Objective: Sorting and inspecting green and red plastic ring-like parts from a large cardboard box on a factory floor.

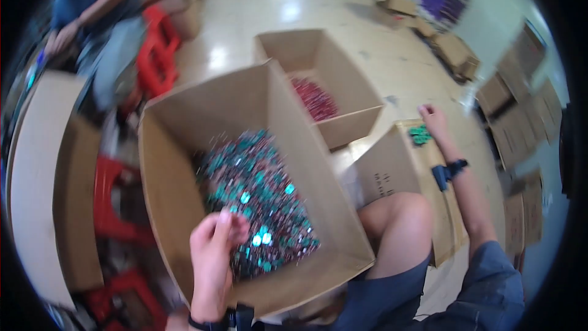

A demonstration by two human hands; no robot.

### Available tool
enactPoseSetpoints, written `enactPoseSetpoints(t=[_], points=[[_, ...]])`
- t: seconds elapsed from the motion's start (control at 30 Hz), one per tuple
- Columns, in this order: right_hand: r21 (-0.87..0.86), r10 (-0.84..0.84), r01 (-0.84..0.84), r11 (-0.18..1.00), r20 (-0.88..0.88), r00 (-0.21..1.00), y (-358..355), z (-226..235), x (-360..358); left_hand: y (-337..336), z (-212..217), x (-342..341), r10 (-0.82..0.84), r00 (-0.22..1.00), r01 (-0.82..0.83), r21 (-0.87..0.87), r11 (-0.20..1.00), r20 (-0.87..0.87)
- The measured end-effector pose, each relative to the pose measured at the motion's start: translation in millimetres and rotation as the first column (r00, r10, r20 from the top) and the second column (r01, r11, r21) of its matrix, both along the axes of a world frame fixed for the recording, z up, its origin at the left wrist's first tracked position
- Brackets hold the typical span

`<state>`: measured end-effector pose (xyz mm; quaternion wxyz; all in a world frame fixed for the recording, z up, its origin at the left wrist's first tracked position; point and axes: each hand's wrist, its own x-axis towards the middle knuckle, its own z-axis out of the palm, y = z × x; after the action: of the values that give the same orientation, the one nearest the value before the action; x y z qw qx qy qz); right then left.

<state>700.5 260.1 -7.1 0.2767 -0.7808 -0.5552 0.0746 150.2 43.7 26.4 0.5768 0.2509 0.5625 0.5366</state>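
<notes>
- Large open carton (214, 98): shiny green and dark pieces (260, 175) inside; working below its rim should limit spills.
- Narrow tan carton (447, 220): keep its far-left corner uncrowded.
- Left hand (211, 248), over the large carton's near-left corner: fingers curled; grip, cannot tell.
- Right hand (434, 122): fingers bent; grip, cannot tell.
- Green cluster (420, 135): at that far-left corner.

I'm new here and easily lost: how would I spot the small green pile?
Right of the big cardboard box, past the bare knee, lies a tan cardboard surface. At its far end, beside the right hand, sits the green pile, all green, unlike the box's mixed glittering pieces.
</notes>
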Motion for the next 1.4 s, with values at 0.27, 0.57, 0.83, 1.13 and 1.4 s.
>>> enactPoseSetpoints(t=[0.27, 0.57, 0.83, 1.13, 1.4], points=[[-0.215, 0.939, -0.972, 0.098, -0.303, 0.162, -122.0, 27.4, -349.8, 3.6, -1.7, -38.5, 0.133, 0.982, -0.14, 0.049, 0.989, 0.132], [-0.929, 0.783, -0.199, -0.313, -0.133, -0.608, -216.6, -258.0, -450.4, -12.2, 2.2, -50.7, 0.204, 0.967, -0.21, 0.026, 0.977, 0.149], [-0.583, 0.975, -0.8, -0.14, -0.222, -0.009, -220.7, -293.0, -433.1, -9.4, 12.7, -62.4, 0.131, 0.981, -0.142, 0.071, 0.987, 0.144], [-0.189, 0.017, -0.949, 0.251, -0.98, 0.199, -156.2, -14.4, -415.5, 3.8, -25.9, -39.3, 0.112, 0.951, -0.128, -0.037, 0.991, -0.288], [0.162, -0.075, -0.799, 0.579, -0.965, -0.25, -141.9, 14.7, -394.4, -7.9, -26.3, -5.3, -0.207, 0.803, 0.286, -0.056, 0.957, 0.559]])
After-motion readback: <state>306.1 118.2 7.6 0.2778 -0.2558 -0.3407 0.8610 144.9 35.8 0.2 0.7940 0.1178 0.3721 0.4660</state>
